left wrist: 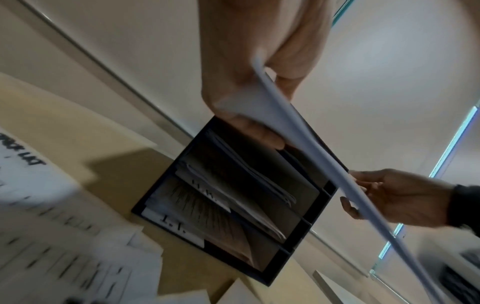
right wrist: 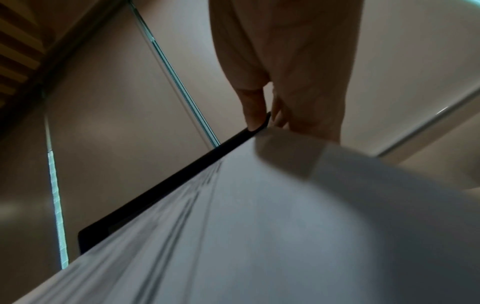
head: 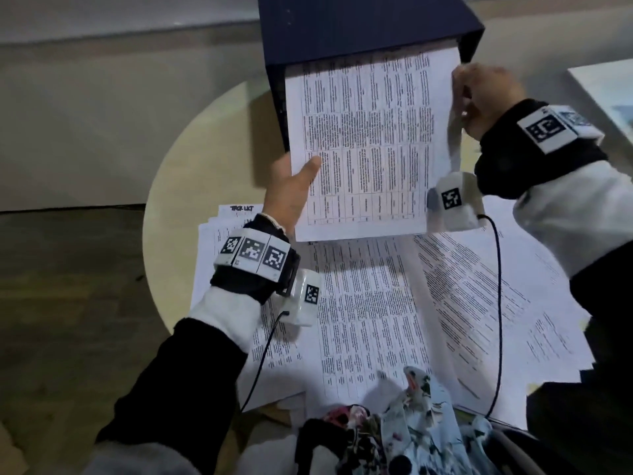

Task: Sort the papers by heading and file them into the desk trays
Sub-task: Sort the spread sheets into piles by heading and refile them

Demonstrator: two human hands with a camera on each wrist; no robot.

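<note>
Both hands hold one printed sheet (head: pixel 363 145) by its side edges: the left hand (head: pixel 291 193) pinches the near left edge, the right hand (head: pixel 479 94) the far right. Its long axis points away into the dark tray stack (head: pixel 342 25), far end already at the top slot, the right hand nearer the opening. More papers (head: pixel 411 303) lie on the table (head: pixel 178 159) below.

A round pale table (head: pixel 178 159) bears a dark tray unit (head: pixel 342 25) and spread printed papers (head: pixel 370 313).
</note>
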